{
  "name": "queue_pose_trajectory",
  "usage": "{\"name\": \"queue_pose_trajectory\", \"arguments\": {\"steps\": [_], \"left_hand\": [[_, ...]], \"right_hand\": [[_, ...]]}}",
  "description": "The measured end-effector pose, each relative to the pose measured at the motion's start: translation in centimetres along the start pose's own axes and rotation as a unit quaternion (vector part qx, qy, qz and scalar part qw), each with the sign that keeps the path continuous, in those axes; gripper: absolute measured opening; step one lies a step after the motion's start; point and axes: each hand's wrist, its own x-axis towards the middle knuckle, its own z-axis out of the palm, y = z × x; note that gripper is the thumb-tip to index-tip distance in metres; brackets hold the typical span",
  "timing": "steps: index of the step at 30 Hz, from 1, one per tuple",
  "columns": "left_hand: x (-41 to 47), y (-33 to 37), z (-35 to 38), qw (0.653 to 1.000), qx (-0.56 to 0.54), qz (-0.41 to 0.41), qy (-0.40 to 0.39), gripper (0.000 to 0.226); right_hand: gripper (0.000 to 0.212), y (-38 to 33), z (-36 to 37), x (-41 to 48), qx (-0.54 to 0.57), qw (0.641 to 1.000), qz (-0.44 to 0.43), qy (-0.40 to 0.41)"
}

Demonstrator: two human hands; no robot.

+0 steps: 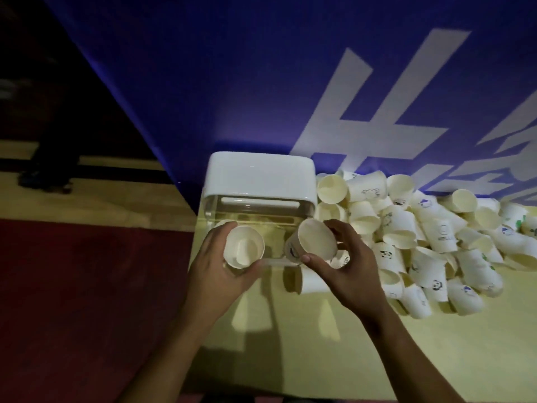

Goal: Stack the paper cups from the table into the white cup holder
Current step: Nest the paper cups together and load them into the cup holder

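Nearest me over the pale yellow tabletop point(290, 344), my left hand point(220, 270) has fingers curled round an upright paper cup point(244, 251) and my right hand point(347, 267) grips a tilted cup point(316, 238) near its rim, both just before the white cup holder point(261, 175). I judge these thin tapered cups could crush or jam if nested askew. Beyond, the loose pile of cups point(436, 237) beside the smooth, rounded holder could scatter at a nudge.
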Motion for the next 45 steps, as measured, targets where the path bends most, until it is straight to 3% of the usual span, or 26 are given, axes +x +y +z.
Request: {"name": "queue_pose_trajectory", "arguments": {"steps": [6,16,24,32,36,39,45], "left_hand": [[1.6,-4.1,-2.0,0.999,0.002,-0.039,0.026,0.074],[4.6,-5.6,-0.7,1.0,0.006,-0.015,0.011,0.072],[4.7,-8.7,1.4,0.991,0.061,-0.088,-0.076,0.081],[5.2,-8.5,2.6,0.984,0.087,-0.125,-0.095,0.083],[5.1,-9.4,2.6,0.979,0.112,-0.124,-0.116,0.095],[5.0,-10.0,2.0,0.985,0.029,-0.109,-0.134,0.074],[3.7,-12.1,0.3,0.982,-0.072,-0.139,-0.101,0.071]], "right_hand": [[0.053,-2.0,3.6,-0.5,0.004,1.0,0.022,0.006],[0.054,-2.5,4.5,0.2,-0.007,0.998,0.056,0.02],[0.05,-2.5,5.9,1.1,-0.012,0.998,0.062,0.01],[0.064,-2.6,9.3,2.5,0.005,0.999,0.038,-0.007],[0.07,-3.1,12.0,3.1,0.023,0.999,0.017,-0.016],[0.073,-2.7,13.9,3.3,0.019,0.999,0.014,-0.042],[0.076,-1.5,16.3,3.4,-0.026,0.997,0.024,-0.07]]}}
